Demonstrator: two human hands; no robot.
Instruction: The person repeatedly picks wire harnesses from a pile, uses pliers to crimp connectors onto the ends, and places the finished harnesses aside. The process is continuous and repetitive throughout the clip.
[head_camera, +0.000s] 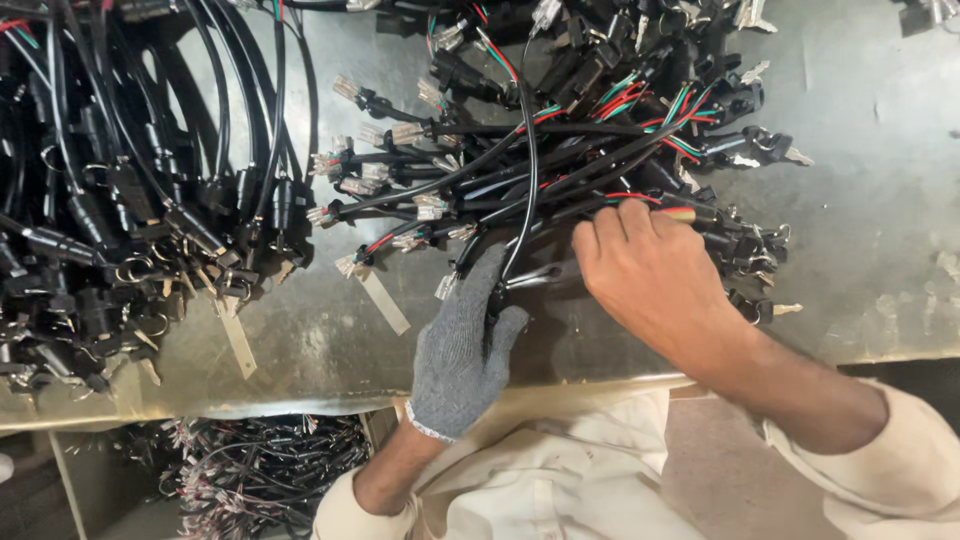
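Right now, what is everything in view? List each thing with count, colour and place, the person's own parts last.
loose cable pile: many, black with red and green wires, table centre
bundled cables: many, black, table left
metal table: one, grey, beneath everything
box of cables: one, black cables, below table edge, lower left
left hand: one, grey knit glove, grips a black cable
right hand: one, bare, fingers in the loose pile
sleeves: cream

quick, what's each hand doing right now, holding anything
Left hand, in a grey glove: closed on a black cable from the pile.
Right hand, bare: fingers curled into the cable pile; whether it grips one cannot be told.
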